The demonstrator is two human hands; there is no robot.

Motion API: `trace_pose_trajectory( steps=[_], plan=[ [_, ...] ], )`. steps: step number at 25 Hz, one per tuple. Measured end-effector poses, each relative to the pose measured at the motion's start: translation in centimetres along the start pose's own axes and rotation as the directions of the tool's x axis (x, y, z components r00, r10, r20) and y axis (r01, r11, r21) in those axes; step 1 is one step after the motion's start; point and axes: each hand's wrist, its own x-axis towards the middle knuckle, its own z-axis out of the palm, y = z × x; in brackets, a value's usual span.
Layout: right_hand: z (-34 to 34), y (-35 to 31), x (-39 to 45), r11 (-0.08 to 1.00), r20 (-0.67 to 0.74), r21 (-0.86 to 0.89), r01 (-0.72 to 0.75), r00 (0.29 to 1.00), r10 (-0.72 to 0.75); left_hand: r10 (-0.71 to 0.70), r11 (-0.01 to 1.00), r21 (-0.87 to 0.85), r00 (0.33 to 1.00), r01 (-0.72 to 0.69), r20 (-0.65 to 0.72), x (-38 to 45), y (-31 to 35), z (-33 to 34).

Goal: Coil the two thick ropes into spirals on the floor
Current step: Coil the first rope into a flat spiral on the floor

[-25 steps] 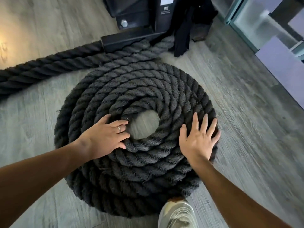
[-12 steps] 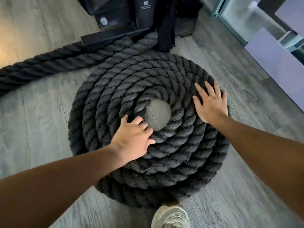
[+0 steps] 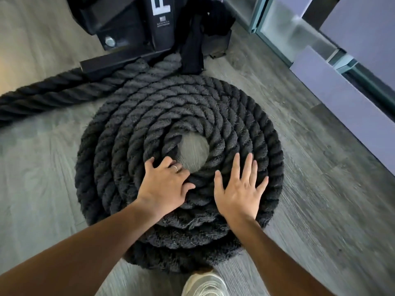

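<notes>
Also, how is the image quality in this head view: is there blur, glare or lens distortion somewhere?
Head view: the coiled rope and both hands, left hand and right hand, look fairly sharp; the floor at lower right is streaked by motion blur; a warm light patch sits at the left edge; wide-angle distortion bends the straight rope and stretches the forearms.

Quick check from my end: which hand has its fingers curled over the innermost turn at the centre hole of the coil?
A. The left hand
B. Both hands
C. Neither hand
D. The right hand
A. The left hand curls its fingers over the inner turn of the coiled rope beside the centre hole, while the right hand lies flat with fingers spread on the outer turns.
</notes>
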Motion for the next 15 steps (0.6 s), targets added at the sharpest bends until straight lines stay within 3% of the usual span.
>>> trace_pose_trajectory(
  steps=[3, 11, 13, 15],
  plan=[
    [-0.4, 0.7, 2.1, 0.998, 0.011, -0.054, 0.031, 0.999, -0.030, -0.024, 1.000, -0.015, 0.996, 0.023, -0.089, 0.1, 0.5, 0.9],
    [-4.8, 7.7, 15.3, 0.959, 0.041, -0.135, 0.248, 0.969, -0.245, -0.179, 0.970, -0.176, 0.983, 0.169, -0.038, 8.1, 9.1, -2.3],
    [-5.7, 8.1, 18.0, 0.961, 0.094, -0.190, 0.201, 0.978, -0.186, -0.125, 0.973, -0.200, 0.992, 0.119, -0.019, 9.9, 10.3, -3.1],
    [-5.8, 6.6, 17.8, 0.997, 0.103, -0.078, 0.018, 0.995, -0.010, -0.043, 0.971, -0.239, 0.997, 0.026, -0.067, 9.9, 9.4, -3.5]
  ],
)
